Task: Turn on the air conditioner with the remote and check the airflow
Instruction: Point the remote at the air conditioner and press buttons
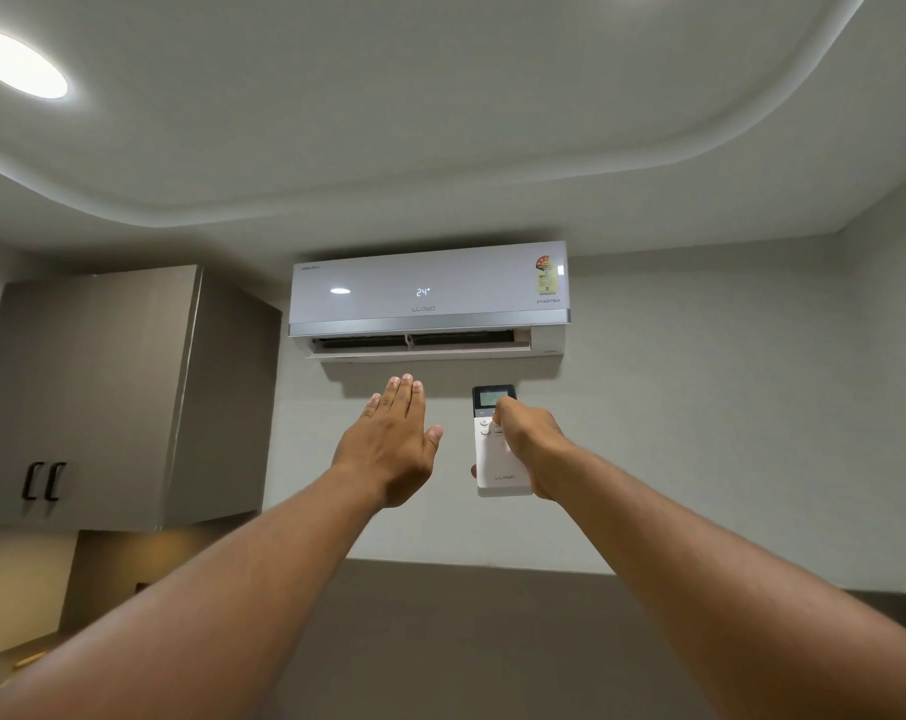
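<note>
Fingers [500, 413] grip the remote [495, 449], left hand [394, 444] flat, released, under the wall-mounted air conditioner [429, 298] beside a cabinet [103, 397]

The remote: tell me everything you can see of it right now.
The remote is a slim white plastic handset with a dark top section holding a small grey display, round buttons below it and a brand mark near its base. It is held upright, display end up, pointing toward the air conditioner, just below the unit's right half. The right hand grips it from the right, thumb on the buttons. Nothing else touches it.
</note>
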`<state>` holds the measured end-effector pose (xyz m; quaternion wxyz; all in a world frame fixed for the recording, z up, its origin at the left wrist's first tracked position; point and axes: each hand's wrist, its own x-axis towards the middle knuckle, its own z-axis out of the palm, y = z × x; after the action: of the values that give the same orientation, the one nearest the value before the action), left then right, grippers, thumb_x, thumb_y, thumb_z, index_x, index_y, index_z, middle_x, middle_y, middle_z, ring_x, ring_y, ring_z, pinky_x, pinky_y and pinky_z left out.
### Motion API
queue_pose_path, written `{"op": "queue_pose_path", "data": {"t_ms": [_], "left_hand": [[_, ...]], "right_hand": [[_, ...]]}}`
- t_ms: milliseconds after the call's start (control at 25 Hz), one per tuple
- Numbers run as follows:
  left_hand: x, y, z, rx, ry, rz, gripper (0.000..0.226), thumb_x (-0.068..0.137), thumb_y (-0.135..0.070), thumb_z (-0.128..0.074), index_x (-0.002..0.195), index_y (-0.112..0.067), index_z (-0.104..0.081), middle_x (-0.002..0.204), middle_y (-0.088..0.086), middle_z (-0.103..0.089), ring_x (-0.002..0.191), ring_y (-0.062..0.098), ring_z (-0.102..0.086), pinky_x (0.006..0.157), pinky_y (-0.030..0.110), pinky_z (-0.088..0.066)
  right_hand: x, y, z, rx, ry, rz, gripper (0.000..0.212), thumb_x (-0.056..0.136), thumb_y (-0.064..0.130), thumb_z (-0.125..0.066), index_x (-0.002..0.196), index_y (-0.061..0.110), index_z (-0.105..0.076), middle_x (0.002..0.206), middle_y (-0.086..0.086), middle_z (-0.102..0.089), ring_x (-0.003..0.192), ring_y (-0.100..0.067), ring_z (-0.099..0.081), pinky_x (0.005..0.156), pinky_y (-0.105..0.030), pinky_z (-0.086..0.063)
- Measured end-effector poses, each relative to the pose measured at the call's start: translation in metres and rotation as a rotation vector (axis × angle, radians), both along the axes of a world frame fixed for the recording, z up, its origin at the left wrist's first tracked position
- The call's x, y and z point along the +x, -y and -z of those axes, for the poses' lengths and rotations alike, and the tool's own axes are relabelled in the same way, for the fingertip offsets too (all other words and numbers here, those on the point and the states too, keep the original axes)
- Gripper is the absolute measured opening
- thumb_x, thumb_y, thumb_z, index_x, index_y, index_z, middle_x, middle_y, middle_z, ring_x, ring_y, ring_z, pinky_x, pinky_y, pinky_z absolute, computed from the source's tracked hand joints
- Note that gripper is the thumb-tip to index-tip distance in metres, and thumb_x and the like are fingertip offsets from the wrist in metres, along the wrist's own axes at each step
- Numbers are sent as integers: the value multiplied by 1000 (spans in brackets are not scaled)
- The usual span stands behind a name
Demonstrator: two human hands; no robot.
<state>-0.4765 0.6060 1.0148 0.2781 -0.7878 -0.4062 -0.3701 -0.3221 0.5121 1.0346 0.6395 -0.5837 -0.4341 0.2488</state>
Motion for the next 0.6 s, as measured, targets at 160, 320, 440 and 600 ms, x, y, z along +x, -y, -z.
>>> {"op": "queue_pose_path", "data": {"t_ms": [160,320,440,600], "left_hand": [[0,0,-1,1,3,3,67,100,-47,-15,153,-10,2,162,8,5,148,21,6,115,33,3],[-1,0,-1,2,4,10,67,99,-46,-16,153,-9,1,162,9,4,149,21,5,116,33,2],[0,2,-2,3,1,10,67,100,-46,-16,153,-9,1,162,9,4,149,21,5,116,34,2],[-2,3,-3,8,-1,14,67,100,-45,-16,153,-8,1,162,10,3,149,21,4,116,34,2]], "right_hand": [[-3,2,-3,1,10,3,13,97,25,-50,86,17,-52,125,-22,-76,120,-44,-77,109,-51,-60],[-5,4,-4,-2,10,10,14,98,25,-50,86,17,-51,122,-22,-74,121,-44,-76,109,-51,-60],[-6,5,-4,-3,13,10,15,98,25,-50,86,17,-51,130,-23,-74,121,-44,-76,109,-50,-60],[-8,6,-4,-2,7,7,14,97,24,-49,85,16,-52,131,-24,-75,121,-44,-76,109,-51,-60]]}}
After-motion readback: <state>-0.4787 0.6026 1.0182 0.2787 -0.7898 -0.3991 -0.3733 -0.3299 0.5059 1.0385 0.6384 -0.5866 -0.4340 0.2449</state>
